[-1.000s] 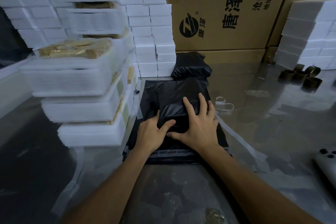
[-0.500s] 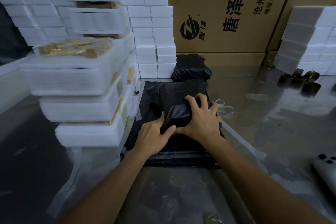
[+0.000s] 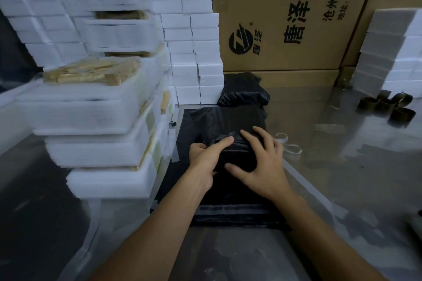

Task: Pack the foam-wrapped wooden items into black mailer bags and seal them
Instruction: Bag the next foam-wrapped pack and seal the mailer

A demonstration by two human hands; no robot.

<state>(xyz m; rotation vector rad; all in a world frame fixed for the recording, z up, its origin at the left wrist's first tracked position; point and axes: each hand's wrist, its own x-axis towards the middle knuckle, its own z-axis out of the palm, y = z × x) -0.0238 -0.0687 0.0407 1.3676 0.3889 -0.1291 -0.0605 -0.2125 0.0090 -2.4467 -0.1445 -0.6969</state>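
Note:
A filled black mailer bag point(image 3: 228, 128) lies on a stack of flat black bags point(image 3: 230, 210) in the middle of the table. My left hand point(image 3: 206, 158) grips the bag's folded near left corner, thumb on top. My right hand point(image 3: 260, 163) lies spread over the near right part of the parcel, its fingers curving over it and pressing down. A second packed black bag point(image 3: 243, 90) rests behind, against the cardboard box. Foam-wrapped wooden items point(image 3: 91, 107) are stacked at the left, wood showing at their open ends.
White foam blocks point(image 3: 194, 52) are piled behind the stack and at the far right point(image 3: 392, 52). Large cardboard boxes point(image 3: 285, 18) form the back wall. Empty tape cores point(image 3: 388, 105) lie at the right. White backing strips point(image 3: 290, 143) lie beside the bags.
Both hands shifted on the parcel: my left hand moved up onto its near left corner and took hold of the fold, and my right hand slid slightly right while pressing.

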